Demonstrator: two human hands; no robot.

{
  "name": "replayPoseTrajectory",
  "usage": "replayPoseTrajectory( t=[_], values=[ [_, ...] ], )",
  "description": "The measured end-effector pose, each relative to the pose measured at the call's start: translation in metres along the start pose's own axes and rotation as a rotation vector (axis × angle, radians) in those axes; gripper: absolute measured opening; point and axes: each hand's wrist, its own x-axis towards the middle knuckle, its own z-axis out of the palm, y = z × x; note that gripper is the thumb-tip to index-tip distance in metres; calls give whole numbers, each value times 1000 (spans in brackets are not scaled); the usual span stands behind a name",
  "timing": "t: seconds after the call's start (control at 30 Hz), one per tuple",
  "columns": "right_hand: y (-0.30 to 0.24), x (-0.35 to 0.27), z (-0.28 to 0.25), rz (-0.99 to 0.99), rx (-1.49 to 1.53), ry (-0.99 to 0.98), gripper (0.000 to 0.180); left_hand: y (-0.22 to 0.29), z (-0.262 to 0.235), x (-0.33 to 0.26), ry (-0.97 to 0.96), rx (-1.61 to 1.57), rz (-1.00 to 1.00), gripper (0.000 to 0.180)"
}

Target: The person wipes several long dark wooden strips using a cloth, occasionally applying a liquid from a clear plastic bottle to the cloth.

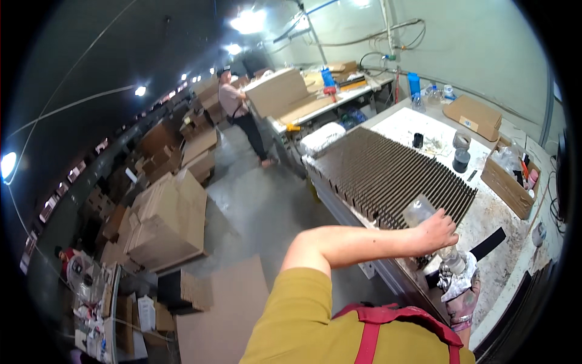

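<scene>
My left hand is closed around a clear plastic bottle, tilted so that its body points up and away to the left. Its lower end reaches toward a small clear container just above my right hand. My right hand, stained dark, grips a crumpled white cloth; the cloth and the small container touch. A flat black strip sticks out to the right of the cloth. Beyond my left hand, many thin dark strips stand in close rows on the worktable.
Black jars stand at the table's middle. On the right is a cardboard box of bottles and tools; flat cardboard lies behind it. A wrapped white bundle sits at the far left corner. Another person stands by the farther bench.
</scene>
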Motion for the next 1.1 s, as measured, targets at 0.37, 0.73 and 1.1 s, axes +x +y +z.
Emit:
replayPoseTrajectory(
  t=[0.37, 0.73, 1.1],
  values=[
    [-81, -6, -59, 29, -18, -162, 60, 6, 4, 84, -179, -145, 148, 37],
    [-143, -17, -58, -104, 424, -214, 46, 28, 33, 164, -202, -341, 36, 56],
    [-190, 5, -69, -531, 273, -67, 38, -46, 176, 267, -5, -1317, -513, 55]
  ],
)
